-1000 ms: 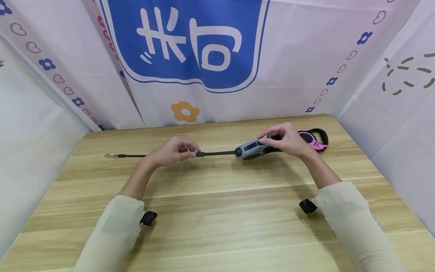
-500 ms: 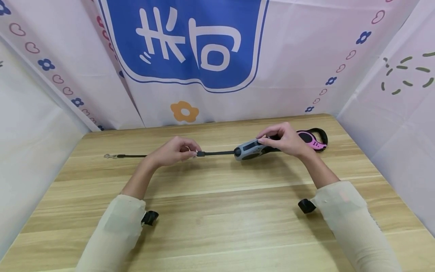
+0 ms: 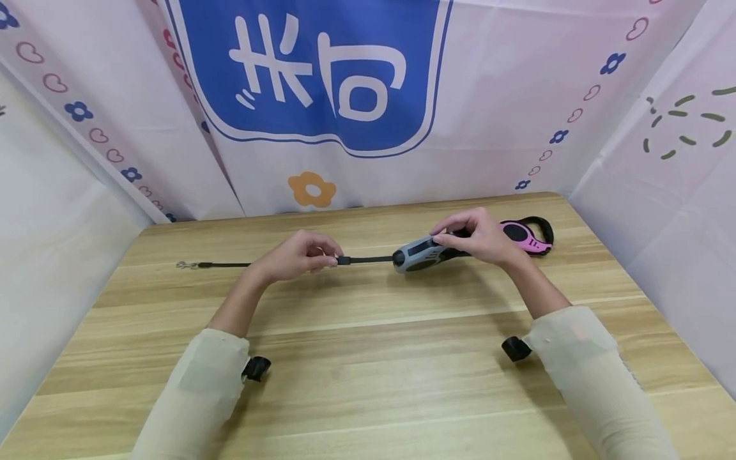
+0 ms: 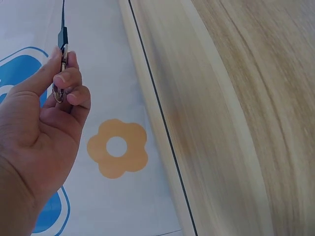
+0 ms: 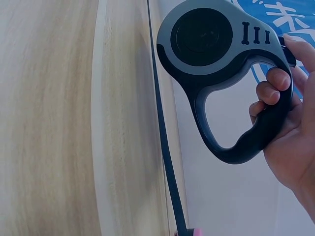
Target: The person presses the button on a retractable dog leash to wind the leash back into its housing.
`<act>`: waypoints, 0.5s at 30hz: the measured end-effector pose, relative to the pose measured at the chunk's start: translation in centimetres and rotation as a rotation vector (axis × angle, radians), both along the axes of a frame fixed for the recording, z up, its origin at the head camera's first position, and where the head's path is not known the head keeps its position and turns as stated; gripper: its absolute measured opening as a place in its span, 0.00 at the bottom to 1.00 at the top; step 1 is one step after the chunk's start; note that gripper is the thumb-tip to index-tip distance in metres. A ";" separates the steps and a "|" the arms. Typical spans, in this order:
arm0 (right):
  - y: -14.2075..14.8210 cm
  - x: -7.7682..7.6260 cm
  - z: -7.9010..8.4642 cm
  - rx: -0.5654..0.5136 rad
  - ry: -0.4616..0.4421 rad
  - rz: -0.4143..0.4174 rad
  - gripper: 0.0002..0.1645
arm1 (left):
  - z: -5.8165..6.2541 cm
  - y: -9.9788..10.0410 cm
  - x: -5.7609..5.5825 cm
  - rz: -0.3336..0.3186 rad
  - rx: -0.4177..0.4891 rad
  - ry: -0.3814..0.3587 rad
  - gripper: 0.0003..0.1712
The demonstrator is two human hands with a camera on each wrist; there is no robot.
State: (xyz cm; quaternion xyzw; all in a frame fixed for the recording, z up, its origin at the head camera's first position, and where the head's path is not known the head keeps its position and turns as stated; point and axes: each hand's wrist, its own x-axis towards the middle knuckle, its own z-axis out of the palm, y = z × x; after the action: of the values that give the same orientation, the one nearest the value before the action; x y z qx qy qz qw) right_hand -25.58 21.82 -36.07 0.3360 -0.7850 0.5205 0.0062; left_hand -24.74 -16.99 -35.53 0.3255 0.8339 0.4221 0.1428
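Observation:
My right hand [image 3: 480, 237] grips the black handle of a grey retractable dog leash [image 3: 416, 254], fingers curled through its loop. In the right wrist view the thumb lies on the black button [image 5: 288, 53] at the top of the handle. The leash is held above the table. A short length of black strap [image 3: 370, 259] runs from it to my left hand [image 3: 294, 257]. There, thumb and fingers pinch the metal snap hook [image 4: 58, 93] at the strap's end, partly hidden by the fingers.
A pink retractable leash [image 3: 522, 236] lies on the wooden table [image 3: 368, 383] at the far right. Its black strap [image 3: 223, 264] stretches left behind both hands to a metal snap hook [image 3: 185, 264]. Printed cloth [image 3: 489, 128] walls in the back and sides.
My left hand has moved slightly right with the snap hook, and my right hand slightly left with the grey leash. The strap between them is a little shorter.

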 end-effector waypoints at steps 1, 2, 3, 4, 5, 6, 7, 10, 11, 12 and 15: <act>0.0 0.0 0.0 -0.002 0.001 0.001 0.07 | 0.0 0.0 0.0 0.001 0.007 0.000 0.07; 0.0 0.0 0.0 -0.005 0.002 0.003 0.07 | 0.0 0.0 0.0 0.004 0.013 0.001 0.07; 0.0 0.0 0.0 -0.006 0.003 0.004 0.07 | 0.0 0.0 0.0 0.006 0.019 -0.001 0.07; 0.0 0.0 0.0 -0.008 0.002 0.003 0.07 | 0.0 0.0 0.0 0.008 0.025 -0.003 0.07; 0.1 0.0 0.0 -0.009 0.001 0.003 0.07 | -0.1 0.0 0.0 0.010 0.033 -0.013 0.07; 0.1 0.0 0.0 -0.011 0.001 0.006 0.07 | -0.1 0.0 -0.1 0.012 0.039 -0.023 0.07; 0.1 0.0 0.0 -0.012 -0.002 0.007 0.07 | -0.2 0.0 -0.1 0.014 0.047 -0.037 0.07; 0.2 0.0 0.0 -0.012 -0.013 0.007 0.07 | -0.2 -0.1 -0.1 0.018 0.076 -0.080 0.06; 0.2 0.0 0.0 -0.013 -0.015 0.007 0.07 | -0.2 -0.1 -0.1 0.017 0.086 -0.097 0.06; 0.2 0.0 0.0 -0.015 -0.019 0.008 0.07 | -0.1 -0.1 0.0 0.014 0.094 -0.108 0.07; 0.2 0.0 0.1 -0.016 -0.018 0.003 0.08 | 0.0 -0.2 0.0 0.001 0.118 -0.139 0.08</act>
State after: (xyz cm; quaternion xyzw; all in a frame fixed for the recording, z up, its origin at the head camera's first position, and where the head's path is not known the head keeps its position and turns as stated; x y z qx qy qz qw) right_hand -25.54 22.02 -36.00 0.3325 -0.7802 0.5298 0.0011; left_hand -24.71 -17.15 -35.49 0.3029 0.7958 0.4923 0.1804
